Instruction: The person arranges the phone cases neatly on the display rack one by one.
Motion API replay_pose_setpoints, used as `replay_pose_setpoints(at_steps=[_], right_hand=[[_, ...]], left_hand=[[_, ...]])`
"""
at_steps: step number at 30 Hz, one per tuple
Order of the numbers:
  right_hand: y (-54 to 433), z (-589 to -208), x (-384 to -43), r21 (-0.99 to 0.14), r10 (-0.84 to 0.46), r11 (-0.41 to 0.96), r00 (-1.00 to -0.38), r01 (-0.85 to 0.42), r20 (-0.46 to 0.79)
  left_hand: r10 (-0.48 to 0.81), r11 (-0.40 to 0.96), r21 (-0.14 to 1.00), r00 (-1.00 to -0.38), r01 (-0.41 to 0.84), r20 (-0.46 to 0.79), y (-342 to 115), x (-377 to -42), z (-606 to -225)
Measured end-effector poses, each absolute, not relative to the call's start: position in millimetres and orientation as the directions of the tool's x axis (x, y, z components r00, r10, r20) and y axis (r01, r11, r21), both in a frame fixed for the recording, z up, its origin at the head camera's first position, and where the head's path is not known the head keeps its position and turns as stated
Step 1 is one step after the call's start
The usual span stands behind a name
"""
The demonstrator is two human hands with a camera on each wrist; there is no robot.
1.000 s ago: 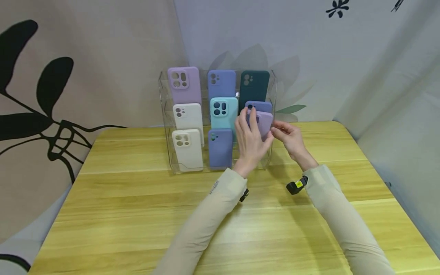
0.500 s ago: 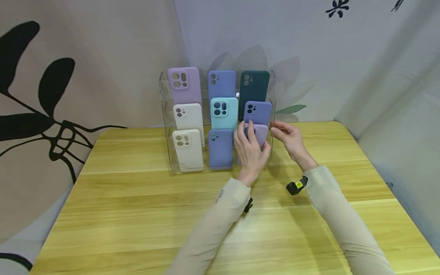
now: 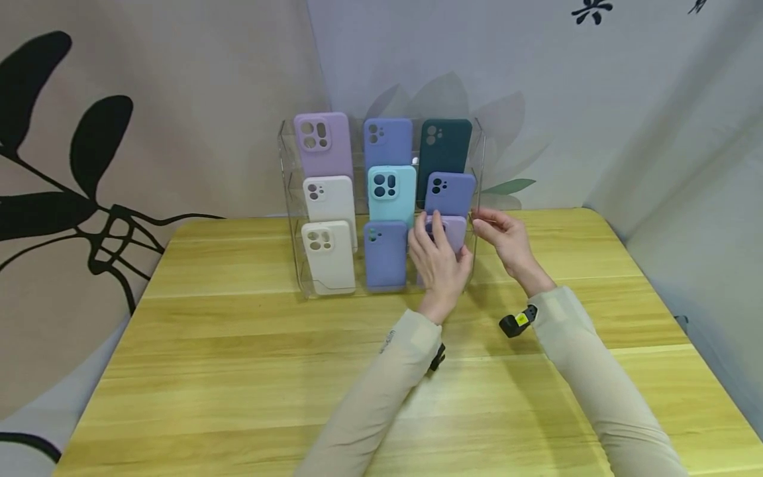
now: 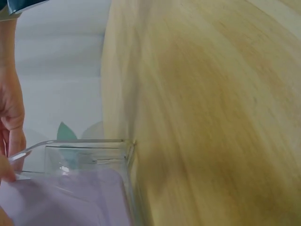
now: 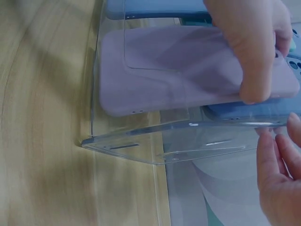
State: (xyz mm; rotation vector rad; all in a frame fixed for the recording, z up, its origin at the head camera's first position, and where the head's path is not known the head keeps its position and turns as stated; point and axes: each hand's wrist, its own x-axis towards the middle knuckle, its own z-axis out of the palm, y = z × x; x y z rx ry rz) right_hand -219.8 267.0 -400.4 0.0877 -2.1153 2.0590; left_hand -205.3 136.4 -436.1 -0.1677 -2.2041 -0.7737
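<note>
My left hand (image 3: 440,268) grips a light purple phone case (image 5: 160,70) by its sides, thumb on one edge, in the front right slot of a clear acrylic display rack (image 5: 127,136). The lower end of the case sits behind the rack's low front lip. At the rack's right side wall, my right hand (image 3: 507,242) pinches the clear edge with thumb and fingertips. Directly behind the held case stands a blue-violet phone case (image 3: 451,192), and a dark green case (image 3: 442,149) rises behind that. My left hand partly covers the light purple case.
To the left stand more cases in tiers: a blue-violet one (image 3: 385,255), a turquoise one (image 3: 391,199), a cream one (image 3: 330,262), a white one (image 3: 330,199) and a tall lilac one (image 3: 324,156). The wooden table (image 3: 238,377) reaches back to patterned curtains.
My left hand has lowered the light purple case from in front of the blue-violet one into the front right slot. Over the last half second both hands stay nearly still.
</note>
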Motion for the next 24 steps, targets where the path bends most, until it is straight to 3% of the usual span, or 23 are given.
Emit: replay_pose_setpoints(at_steps=[6, 15, 19, 24], right_hand=[[266, -402, -222, -0.985, 0.088, 0.023, -0.981, -0.173, 0.174], [270, -405, -208, -0.961, 0.093, 0.164, -0.966, -0.224, 0.241], [271, -391, -184, -0.911, 0.073, 0.314, -0.950, -0.267, 0.304], [273, -371, -155, -0.780, -0.043, 0.530, -0.929, -0.333, 0.367]], left_hand=[[-0.073, 0.858, 0.412, -0.721, 0.307, 0.689, 130, -200, -429], [0.168, 0.781, 0.324, -0.679, 0.534, 0.715, 63, -195, -399], [0.206, 0.751, 0.316, -0.660, 0.580, 0.722, 20, -191, -391], [0.244, 0.746, 0.298, -0.661, 0.596, 0.710, -37, -190, -391]])
